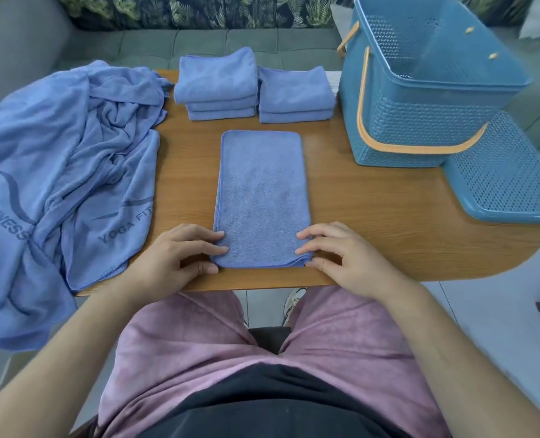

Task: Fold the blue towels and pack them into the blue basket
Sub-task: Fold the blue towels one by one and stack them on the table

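Single head-worn wide-angle view, facing forward and down, close above the table (373, 216)

The brown wood-grain table (373, 210) carries a flat blue microfibre towel (262, 191) near its front edge, two stacks of folded blue towels (216, 86) behind, a crumpled heap of blue towels (66, 147) overhanging the left, and a perforated blue plastic basket (420, 118) with a blue perforated lid (502, 181) beside it.
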A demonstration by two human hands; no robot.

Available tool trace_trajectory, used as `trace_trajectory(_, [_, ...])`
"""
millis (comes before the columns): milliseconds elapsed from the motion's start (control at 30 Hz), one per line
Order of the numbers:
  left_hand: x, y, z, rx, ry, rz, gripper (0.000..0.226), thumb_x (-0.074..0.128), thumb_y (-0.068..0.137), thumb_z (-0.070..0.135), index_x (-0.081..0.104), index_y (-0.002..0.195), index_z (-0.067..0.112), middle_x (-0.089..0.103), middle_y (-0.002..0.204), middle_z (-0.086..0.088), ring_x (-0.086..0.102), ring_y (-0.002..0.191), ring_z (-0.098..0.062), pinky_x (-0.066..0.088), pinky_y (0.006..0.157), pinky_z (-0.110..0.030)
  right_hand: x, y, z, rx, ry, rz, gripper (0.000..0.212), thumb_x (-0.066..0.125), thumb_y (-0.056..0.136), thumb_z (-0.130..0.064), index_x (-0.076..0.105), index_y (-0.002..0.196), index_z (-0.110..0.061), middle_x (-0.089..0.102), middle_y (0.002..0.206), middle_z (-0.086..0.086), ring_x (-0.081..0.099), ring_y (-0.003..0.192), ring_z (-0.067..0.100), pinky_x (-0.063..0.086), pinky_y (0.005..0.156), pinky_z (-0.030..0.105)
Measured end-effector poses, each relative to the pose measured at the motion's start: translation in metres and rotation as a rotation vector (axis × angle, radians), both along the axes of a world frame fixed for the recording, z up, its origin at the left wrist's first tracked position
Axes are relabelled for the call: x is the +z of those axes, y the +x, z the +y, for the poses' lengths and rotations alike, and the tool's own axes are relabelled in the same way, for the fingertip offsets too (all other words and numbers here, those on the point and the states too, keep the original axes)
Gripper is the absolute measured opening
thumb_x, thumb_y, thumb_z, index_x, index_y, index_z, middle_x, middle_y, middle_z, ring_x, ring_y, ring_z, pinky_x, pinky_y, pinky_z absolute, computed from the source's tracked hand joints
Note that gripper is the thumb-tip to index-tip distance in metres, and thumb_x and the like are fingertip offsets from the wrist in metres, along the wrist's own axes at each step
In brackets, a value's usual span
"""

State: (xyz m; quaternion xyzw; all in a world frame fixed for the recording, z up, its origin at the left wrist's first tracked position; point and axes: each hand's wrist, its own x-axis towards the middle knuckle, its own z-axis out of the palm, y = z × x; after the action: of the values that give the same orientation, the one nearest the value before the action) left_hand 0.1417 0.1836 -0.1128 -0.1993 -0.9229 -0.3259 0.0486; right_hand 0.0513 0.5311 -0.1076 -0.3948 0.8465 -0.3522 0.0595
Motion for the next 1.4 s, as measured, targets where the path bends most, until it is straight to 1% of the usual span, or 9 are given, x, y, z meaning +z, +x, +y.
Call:
trace_trajectory(167, [-0.004, -0.003, 0.01, 0.065, -0.04, 0.15, 0.026, 0.063, 0.095, 0.034, 0.075, 0.1, 0.012, 0.069, 0.111, 0.004, 0.065, 0.1, -0.02, 0.051, 0.084, -0.043, -0.002, 0.002, -0.005, -0.097, -0.075, -0.04, 0.016, 0.069, 0.092, -0.021, 0.074, 0.107, -0.017, 0.068, 0.119, -0.011, 0.06, 0.114, 0.008, 0.045, 0.102, 0.036])
trace_trajectory(267, [0.009, 0.002, 0.018, 0.156, 0.027, 0.069, 0.037, 0.053, 0.098, 0.046, 0.069, 0.1, 0.012, 0.063, 0.097, 0.008, 0.059, 0.089, -0.012, 0.048, 0.081, -0.033, 0.014, 0.006, -0.004, -0.123, -0.13, -0.159, 0.012, 0.068, 0.094, -0.011, 0.073, 0.104, -0.016, 0.069, 0.109, -0.01, 0.063, 0.105, 0.012, 0.048, 0.093, 0.03])
trace_trajectory(400, [0.043, 0.02, 0.031, 0.283, 0.241, -0.043, 0.017, 0.058, 0.096, 0.041, 0.062, 0.084, 0.029, 0.063, 0.079, 0.009, 0.056, 0.075, -0.009, 0.041, 0.07, -0.014, 0.046, 0.02, 0.0, -0.143, -0.211, -0.251, 0.013, 0.068, 0.095, -0.013, 0.072, 0.097, -0.025, 0.067, 0.091, -0.008, 0.061, 0.084, 0.015, 0.046, 0.073, 0.025])
trace_trajectory(567, [0.072, 0.0, 0.03, 0.396, 0.344, -0.145, 0.031, 0.05, 0.097, 0.043, 0.054, 0.073, 0.023, 0.048, 0.059, 0.014, 0.042, 0.055, -0.004, 0.033, 0.054, -0.016, 0.072, 0.004, -0.013, -0.251, -0.339, -0.35, 0.008, 0.066, 0.097, -0.02, 0.071, 0.099, -0.026, 0.071, 0.088, 0.004, 0.063, 0.082, 0.032, 0.052, 0.078, 0.041])
trace_trajectory(833, [0.057, -0.081, 0.018, 0.638, 0.302, -0.323, 0.048, 0.045, 0.103, 0.046, 0.047, 0.072, 0.008, 0.047, 0.067, -0.001, 0.042, 0.061, -0.015, 0.035, 0.059, -0.032, 0.052, -0.085, -0.065, -0.409, -0.084, -0.29, 0.015, 0.059, 0.1, -0.031, 0.068, 0.091, -0.023, 0.071, 0.088, -0.005, 0.061, 0.078, 0.009, 0.043, 0.07, 0.023])
trace_trajectory(1067, [0.032, -0.125, 0.017, 0.742, 0.139, -0.322, 0.049, 0.044, 0.103, 0.044, 0.051, 0.071, 0.007, 0.05, 0.063, -0.001, 0.045, 0.059, -0.016, 0.03, 0.05, -0.027, 0.017, -0.121, -0.083, -0.5, 0.053, -0.274, 0.019, 0.056, 0.099, -0.037, 0.066, 0.092, -0.023, 0.069, 0.09, -0.009, 0.065, 0.09, 0.015, 0.052, 0.083, 0.036])
trace_trajectory(1200, [0.027, -0.124, 0.022, 0.87, 0.031, -0.06, 0.038, 0.045, 0.103, 0.045, 0.053, 0.082, 0.014, 0.057, 0.079, 0.002, 0.055, 0.073, -0.019, 0.043, 0.062, -0.035, 0.019, -0.114, -0.09, -0.568, 0.169, -0.068, 0.024, 0.051, 0.101, -0.034, 0.063, 0.115, -0.017, 0.066, 0.109, -0.001, 0.062, 0.101, 0.022, 0.052, 0.084, 0.04])
trace_trajectory(1300, [0.034, -0.106, 0.045, 0.689, -0.133, 0.268, 0.027, 0.048, 0.102, 0.036, 0.058, 0.089, 0.015, 0.057, 0.089, 0.004, 0.055, 0.079, -0.019, 0.043, 0.068, -0.036, 0.03, -0.094, -0.095, -0.492, 0.22, 0.365, 0.035, 0.049, 0.098, -0.026, 0.057, 0.131, -0.016, 0.062, 0.12, 0.002, 0.058, 0.108, 0.027, 0.047, 0.087, 0.041])
trace_trajectory(1400, [0.022, -0.089, 0.07, 0.411, -0.227, 0.201, 0.036, 0.043, 0.101, 0.037, 0.063, 0.124, 0.019, 0.062, 0.13, 0.005, 0.056, 0.123, -0.018, 0.04, 0.097, -0.033, 0.03, -0.064, -0.11, -0.289, 0.224, 0.425, 0.045, 0.042, 0.097, -0.028, 0.056, 0.138, -0.02, 0.059, 0.138, -0.004, 0.052, 0.127, 0.021, 0.042, 0.098, 0.039])
